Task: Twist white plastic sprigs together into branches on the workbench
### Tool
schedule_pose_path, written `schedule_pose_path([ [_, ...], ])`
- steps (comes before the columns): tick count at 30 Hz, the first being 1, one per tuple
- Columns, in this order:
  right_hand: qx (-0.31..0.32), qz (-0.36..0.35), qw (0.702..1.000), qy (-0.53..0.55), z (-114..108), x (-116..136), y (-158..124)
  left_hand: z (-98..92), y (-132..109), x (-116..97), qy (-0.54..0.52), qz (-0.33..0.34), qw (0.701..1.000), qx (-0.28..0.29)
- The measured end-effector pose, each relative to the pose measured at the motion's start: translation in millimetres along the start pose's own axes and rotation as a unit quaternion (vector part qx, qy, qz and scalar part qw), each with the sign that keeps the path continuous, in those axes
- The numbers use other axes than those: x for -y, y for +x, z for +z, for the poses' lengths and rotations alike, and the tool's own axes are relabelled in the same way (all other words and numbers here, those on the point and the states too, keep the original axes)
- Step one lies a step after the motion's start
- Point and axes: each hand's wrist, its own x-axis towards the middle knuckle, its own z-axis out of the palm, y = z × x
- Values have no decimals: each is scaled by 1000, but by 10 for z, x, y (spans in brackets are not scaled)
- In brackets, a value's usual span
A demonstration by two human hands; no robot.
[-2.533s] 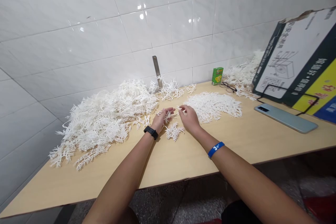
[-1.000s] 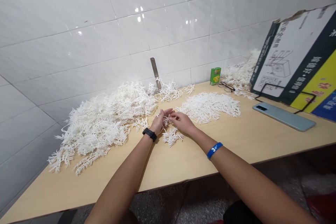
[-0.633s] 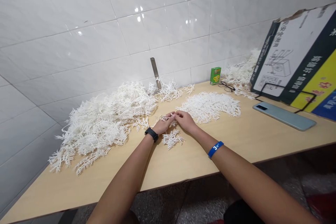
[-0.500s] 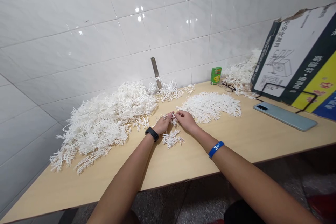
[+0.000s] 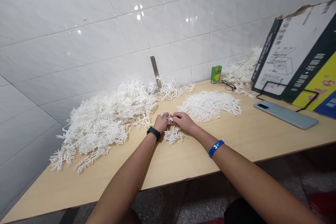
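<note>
Pinching a white sprig (image 5: 169, 119) between them, the left hand (image 5: 160, 123) and right hand (image 5: 184, 122) meet mid-worktop (image 5: 183, 161), fingers closed on it. The sprig's long axis runs hand to hand, parallel to the front edge; its ends are hidden. A small heap (image 5: 174, 135) lies just beside, nearer that edge.

white branched plastic sprig (image 5: 169, 119), pinched between fingers (image 5: 177, 117)

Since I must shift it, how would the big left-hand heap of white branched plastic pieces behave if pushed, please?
The big heap of white branched plastic pieces looks airy, so probably light. Its thin prongs interlock, so it would likely drag in clumps, shedding strays across the smooth wooden tabletop.
</note>
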Motion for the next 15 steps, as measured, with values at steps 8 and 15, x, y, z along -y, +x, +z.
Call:
schedule_pose_path([
  [8,-191,-19,969,-158,-113,-152,57,-36,12,-28,-172,-79,980,65],
  [15,-175,-52,968,-173,-114,-160,63,-64,-5,-7,-177,-59,975,123],
])
